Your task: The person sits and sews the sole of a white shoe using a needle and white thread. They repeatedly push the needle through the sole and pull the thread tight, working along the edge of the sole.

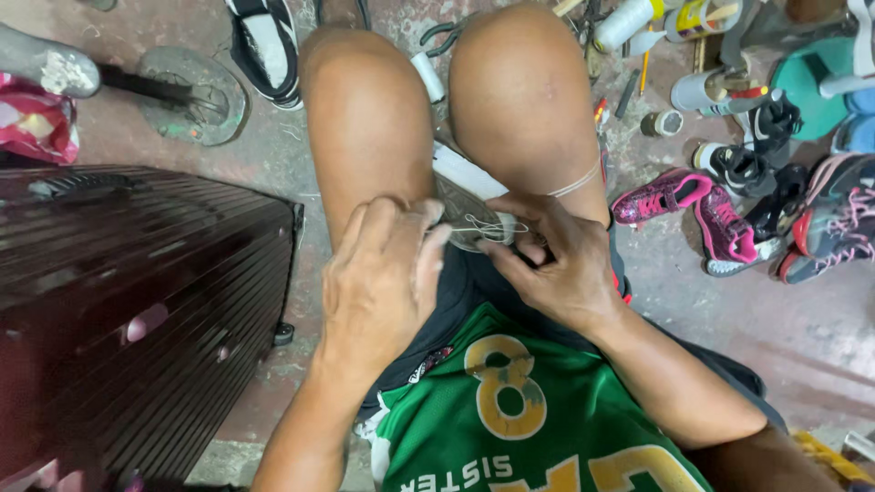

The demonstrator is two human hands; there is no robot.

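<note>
Largest in view is the dark ribbed suitcase (137, 310) lying on the concrete floor (784, 328) at the person's left, its wheel showing near the knee. The shoe (467, 205) being worked on sits wedged between the person's bare knees, sole side up toward the camera, grey with a white edge. It looks light and flexible at the upper but stiffer along the sole, so the clamp of the knees seems to carry it while the fingers only steady it; the firm sole edge is the likely best place to take hold, since the upper would buckle. The left hand (383, 273) is curled over the near end of the shoe, fingers pressed on it. The right hand (556, 264) pinches a thin pale thread (488, 226) that runs across the sole; the thread appears slack, fine and easy to slip from dry fingers. I cannot tell whether a needle is held. To the right lie a pink sneaker (661, 196) among several other pairs. Further off stand a white spool of cord (624, 23) and a yellow-and-white tube-shaped container (697, 18), its label too small to make out. At far left is a pink patterned bag (36, 123).
</note>
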